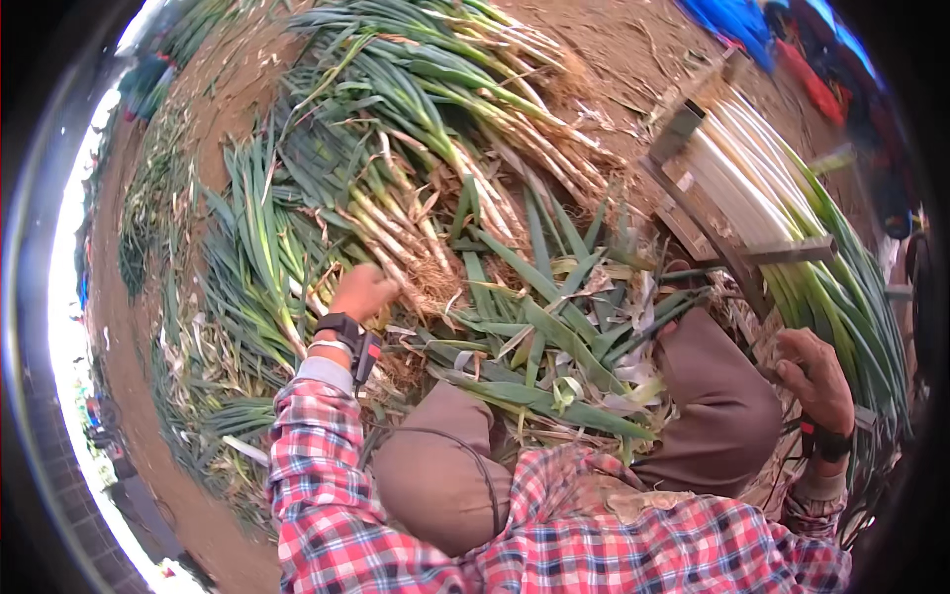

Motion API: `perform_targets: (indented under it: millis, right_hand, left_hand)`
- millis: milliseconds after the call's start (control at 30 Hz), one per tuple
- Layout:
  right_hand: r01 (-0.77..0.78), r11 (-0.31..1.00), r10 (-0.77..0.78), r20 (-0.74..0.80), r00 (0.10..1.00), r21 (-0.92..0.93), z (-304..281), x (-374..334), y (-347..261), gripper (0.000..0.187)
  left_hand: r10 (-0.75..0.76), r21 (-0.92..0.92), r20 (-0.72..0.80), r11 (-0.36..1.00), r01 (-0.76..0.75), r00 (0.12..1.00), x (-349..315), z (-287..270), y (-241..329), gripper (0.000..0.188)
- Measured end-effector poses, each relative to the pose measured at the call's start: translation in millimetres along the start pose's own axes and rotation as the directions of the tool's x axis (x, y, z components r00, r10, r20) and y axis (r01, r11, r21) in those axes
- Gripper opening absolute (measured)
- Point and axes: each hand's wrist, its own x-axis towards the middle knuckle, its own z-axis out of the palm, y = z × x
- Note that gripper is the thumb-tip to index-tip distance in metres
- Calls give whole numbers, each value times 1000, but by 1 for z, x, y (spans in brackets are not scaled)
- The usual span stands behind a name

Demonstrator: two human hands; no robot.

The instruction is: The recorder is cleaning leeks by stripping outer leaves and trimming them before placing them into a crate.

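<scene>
1. Hands well apart: left hand (363, 293) at the leeks heaped on the ground (396, 223), grip I cannot tell; right hand (815, 378) loosely curled, seemingly unladen, beside the racked leeks (777, 203).
2. I judge the step picking; next calls for gripping stalks firmly.

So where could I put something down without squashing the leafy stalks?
Mostly bare brown dirt shows between the upper pile and the rack. Another dirt strip lies left of the scattered leaves. It's crowded between the knees, where loose leaves heap, and stalks crowd the left hand.
</scene>
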Motion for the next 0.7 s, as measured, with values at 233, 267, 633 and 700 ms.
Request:
perform_targets:
  millis: [233,267,633,700]
  right_hand:
    - [276,924,-281,21,960,-263,65,55,-127,36]
    - [273,908,-266,64,962,-318,74,60,-133,37]
    - [341,874,-266,245,932,-347,120,115,-162,40]
    - [346,892,-278,251,927,-291,117,111,-161,38]
  left_hand:
    - [-611,-701,-106,606,377,785,57,114,-51,66]
    - [-609,-633,-163,668,391,776,66,109,-20,70]
    - [-390,-975,218,-116,188,894,64,87,-76,23]
    - [-350,-976,143,-203,74,926,34,66,-119,31]
